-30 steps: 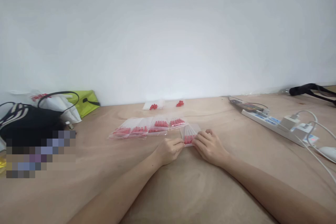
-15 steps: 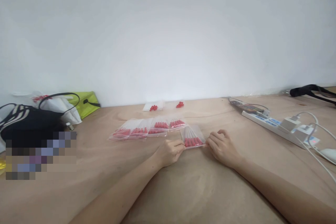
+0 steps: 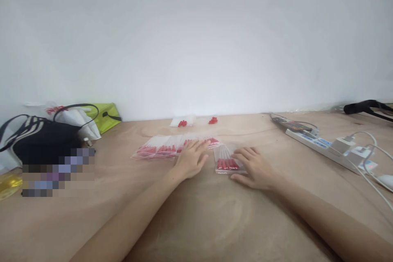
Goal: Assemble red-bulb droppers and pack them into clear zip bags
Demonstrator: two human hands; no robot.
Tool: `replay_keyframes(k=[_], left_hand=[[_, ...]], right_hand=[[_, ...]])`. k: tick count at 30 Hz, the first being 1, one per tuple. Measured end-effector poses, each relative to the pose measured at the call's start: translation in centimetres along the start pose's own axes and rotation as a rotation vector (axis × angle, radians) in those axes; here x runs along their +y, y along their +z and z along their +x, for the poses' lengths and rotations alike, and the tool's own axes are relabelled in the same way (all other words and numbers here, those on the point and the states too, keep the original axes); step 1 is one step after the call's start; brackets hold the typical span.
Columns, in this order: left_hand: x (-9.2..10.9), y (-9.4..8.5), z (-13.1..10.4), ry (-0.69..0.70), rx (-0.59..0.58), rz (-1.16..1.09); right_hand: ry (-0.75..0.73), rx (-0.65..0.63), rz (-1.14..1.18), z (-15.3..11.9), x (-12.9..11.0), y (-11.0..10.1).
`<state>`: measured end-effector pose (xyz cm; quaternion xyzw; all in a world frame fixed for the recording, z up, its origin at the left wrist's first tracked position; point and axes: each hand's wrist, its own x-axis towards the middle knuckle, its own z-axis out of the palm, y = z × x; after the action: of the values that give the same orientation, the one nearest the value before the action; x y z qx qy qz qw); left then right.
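A clear zip bag (image 3: pixel 227 159) lies on the table, holding several thin pale sticks with red ends lined up side by side. My right hand (image 3: pixel 253 168) is open at its right edge, fingertips over the plastic. My left hand (image 3: pixel 192 159) is open too, fingers spread across the near side of a row of similar filled bags (image 3: pixel 159 147); it covers part of that row. I cannot tell whether the left fingers touch those bags.
Two small bags with red pieces (image 3: pixel 182 123) lie near the wall. On the right stand a power strip (image 3: pixel 322 149) with chargers and cables, a phone (image 3: pixel 291 125) and a black strap (image 3: pixel 365 107). A black bag (image 3: pixel 46 139) and a lime-green bag (image 3: pixel 107 118) sit left.
My left hand has let go of the zip bag's corner and moved up and left to the row. The right hand has opened and slid over the bag's right edge.
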<state>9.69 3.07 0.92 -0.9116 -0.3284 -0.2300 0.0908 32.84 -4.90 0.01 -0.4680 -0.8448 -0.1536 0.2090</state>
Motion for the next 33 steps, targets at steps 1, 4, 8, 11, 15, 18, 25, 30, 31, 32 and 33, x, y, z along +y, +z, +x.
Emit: replay_keyframes(k=[1, 4, 8, 11, 15, 18, 25, 30, 31, 32, 33], left_hand=[[-0.6, 0.1, 0.4, -0.066, -0.031, 0.043], [-1.8, 1.3, 1.4, -0.215, -0.158, 0.099], [-1.9, 3.1, 1.8, -0.275, -0.236, 0.068], [-0.9, 4.2, 2.3, -0.27, -0.222, 0.047], [1.0, 5.8, 4.4, -0.264, -0.216, 0.005], [2.5, 6.6, 6.1, -0.242, -0.201, -0.019], [2.9, 5.1, 4.7, -0.195, 0.048, 0.056], [0.2, 3.3, 0.6, -0.363, -0.026, 0.126], [-0.3, 3.2, 0.1, -0.413, -0.074, 0.124], [-0.9, 3.1, -0.1, -0.439, -0.124, 0.11], [-1.3, 3.2, -0.2, -0.44, -0.168, 0.088]], right_hand=[[-0.007, -0.039, 0.034, 0.6, -0.9, 0.1], [0.066, -0.133, 0.064, 2.0, -3.2, 1.0], [0.217, -0.206, 0.021, 1.3, -2.3, 2.5], [0.383, -0.234, -0.037, 0.1, 0.9, 3.2], [0.435, -0.291, -0.005, -0.1, 5.8, 3.7], [0.391, -0.298, 0.056, 0.6, 8.1, 3.9], [0.498, 0.099, -0.047, 2.5, 7.2, 4.3], [0.249, -0.06, -0.019, 5.8, 3.4, 5.1], [0.243, -0.129, 0.006, 6.3, 2.8, 5.2], [0.259, -0.197, 0.035, 6.7, 2.3, 5.4], [0.285, -0.258, 0.064, 6.9, 1.9, 5.6]])
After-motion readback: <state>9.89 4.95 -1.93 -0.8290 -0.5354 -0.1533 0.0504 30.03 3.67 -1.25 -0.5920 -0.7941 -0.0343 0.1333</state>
